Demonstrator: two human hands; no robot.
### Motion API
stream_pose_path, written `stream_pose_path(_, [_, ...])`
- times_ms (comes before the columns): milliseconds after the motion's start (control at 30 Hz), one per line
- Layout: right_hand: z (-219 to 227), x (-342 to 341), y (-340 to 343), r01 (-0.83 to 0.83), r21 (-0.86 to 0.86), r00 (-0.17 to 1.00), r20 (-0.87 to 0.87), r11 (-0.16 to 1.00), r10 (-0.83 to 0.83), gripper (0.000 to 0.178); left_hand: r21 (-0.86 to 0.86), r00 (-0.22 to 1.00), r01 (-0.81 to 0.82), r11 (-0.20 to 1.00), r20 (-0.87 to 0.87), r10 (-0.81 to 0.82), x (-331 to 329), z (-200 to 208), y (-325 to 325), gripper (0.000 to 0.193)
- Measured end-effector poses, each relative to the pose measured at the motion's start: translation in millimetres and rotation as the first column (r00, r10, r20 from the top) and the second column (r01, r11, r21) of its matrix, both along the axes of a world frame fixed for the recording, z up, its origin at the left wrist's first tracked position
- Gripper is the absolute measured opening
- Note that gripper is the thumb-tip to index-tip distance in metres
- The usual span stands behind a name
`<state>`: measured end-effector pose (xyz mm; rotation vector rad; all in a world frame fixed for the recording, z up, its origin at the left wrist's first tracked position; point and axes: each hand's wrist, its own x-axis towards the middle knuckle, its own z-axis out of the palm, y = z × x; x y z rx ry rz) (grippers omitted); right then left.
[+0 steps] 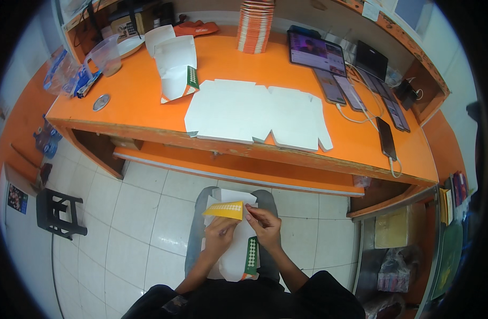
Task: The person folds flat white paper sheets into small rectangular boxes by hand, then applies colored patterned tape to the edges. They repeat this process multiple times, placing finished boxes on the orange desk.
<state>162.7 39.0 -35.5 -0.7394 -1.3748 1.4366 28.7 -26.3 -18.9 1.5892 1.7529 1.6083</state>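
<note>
On my lap lies a partly folded paperboard box (234,256), white inside, with one yellow patterned side and one green patterned side standing up. My left hand (219,233) is closed on the box just below its yellow side. At the far right corner, my right hand (263,227) pinches the box's white flap between thumb and fingers. Ahead on the orange table (143,114) rests a pile of flat white box blanks (230,109), reaching the front edge. Left of the pile stand open folded boxes (176,56) with white insides.
A tall stack of orange and white card pieces (254,29) stands at the back. To the right are a tablet (316,53), several phones (386,137) and white cables. A plastic jug (106,56) is at the left. A black stool (58,212) stands on the tiled floor.
</note>
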Motion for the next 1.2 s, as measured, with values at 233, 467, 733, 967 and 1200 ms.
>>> stream_pose_path(233, [9,-10,1,-0.107,-0.018,0.993,-0.052,0.994,0.106,0.014,0.037,0.987,-0.070,0.997,0.146,0.064,7,2,-1,0.012])
stream_pose_path(467, [11,-10,3,-0.197,-0.134,0.972,-0.155,0.971,0.176,0.012,0.042,0.978,-0.075,0.996,0.198,0.065,5,6,0,0.012])
stream_pose_path(733, [12,-10,-2,-0.156,-0.119,0.983,-0.120,0.981,0.142,0.012,0.026,0.911,-0.007,1.000,0.412,-0.004,3,7,0,0.013])
stream_pose_path(967, [10,-11,-2,-0.159,-0.127,0.987,-0.039,0.979,0.155,0.011,-0.003,0.889,0.028,1.000,0.458,-0.023,-3,3,-1,0.014])
stream_pose_path(1200, [19,2,7,-0.254,-0.016,0.962,0.105,0.967,0.254,0.019,-0.002,0.736,0.038,0.999,0.676,-0.026,-7,4,1,0.014])
